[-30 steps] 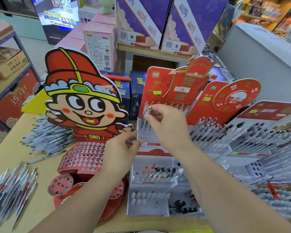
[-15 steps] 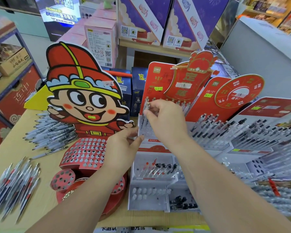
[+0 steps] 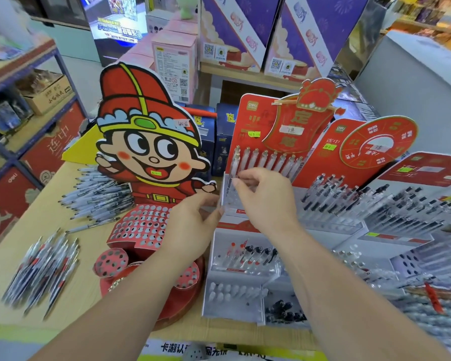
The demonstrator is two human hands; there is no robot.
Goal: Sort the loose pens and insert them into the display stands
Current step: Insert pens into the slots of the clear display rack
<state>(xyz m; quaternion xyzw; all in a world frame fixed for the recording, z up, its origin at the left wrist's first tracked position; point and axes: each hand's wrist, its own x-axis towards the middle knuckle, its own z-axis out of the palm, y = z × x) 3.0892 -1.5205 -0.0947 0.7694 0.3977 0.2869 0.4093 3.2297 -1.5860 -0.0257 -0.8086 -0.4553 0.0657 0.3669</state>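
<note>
A red-and-white tiered display stand (image 3: 245, 225) rises at the table's centre, its top tier carrying a row of clear pens (image 3: 268, 160). My right hand (image 3: 266, 201) pinches the leftmost clear pen (image 3: 236, 162), which stands upright in that tier's left end. My left hand (image 3: 190, 225) grips the left edge of the same tier between thumb and fingers. Loose pens lie in two heaps on the wooden table: one (image 3: 99, 196) behind the cartoon stand, one (image 3: 44, 267) at the front left. The red cartoon-figure stand (image 3: 143, 227) shows several unfilled holes.
More stands packed with black-capped pens (image 3: 375, 204) fill the right side. Lower tiers (image 3: 245, 256) hold a few red and black pens. Blue boxes (image 3: 224, 131) stand behind the stands; a shelf unit (image 3: 24, 100) is at the left.
My right hand has come down along the pen, which now stands lower in the top tier's left slot. My left hand stays at the tier's edge.
</note>
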